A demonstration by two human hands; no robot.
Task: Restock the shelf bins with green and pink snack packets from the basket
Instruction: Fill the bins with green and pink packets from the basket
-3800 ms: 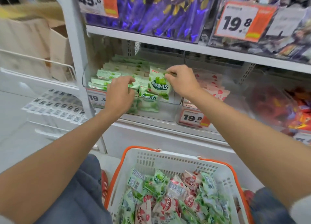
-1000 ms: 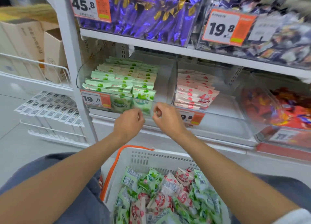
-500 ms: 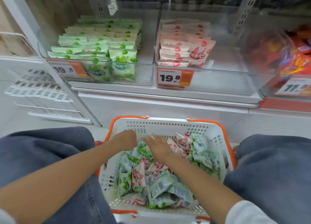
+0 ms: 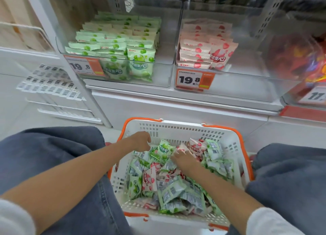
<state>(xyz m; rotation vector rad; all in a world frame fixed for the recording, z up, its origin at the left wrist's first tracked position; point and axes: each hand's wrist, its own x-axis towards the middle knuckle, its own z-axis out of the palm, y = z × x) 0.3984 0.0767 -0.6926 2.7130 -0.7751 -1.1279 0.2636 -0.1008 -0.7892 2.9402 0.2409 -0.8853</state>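
My left grip (image 4: pixel 139 141), right grip (image 4: pixel 184 159) were in one orange-rimmed white plastic basket (image 4: pixel 176 128), hold untellable; two clear plastic shelf bins (image 4: pixel 162 76) behind.

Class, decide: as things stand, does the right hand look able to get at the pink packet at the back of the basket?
Probably yes. The right hand is inside the basket, and the pink packet lies close beside it on top of the pile, with nothing over it.
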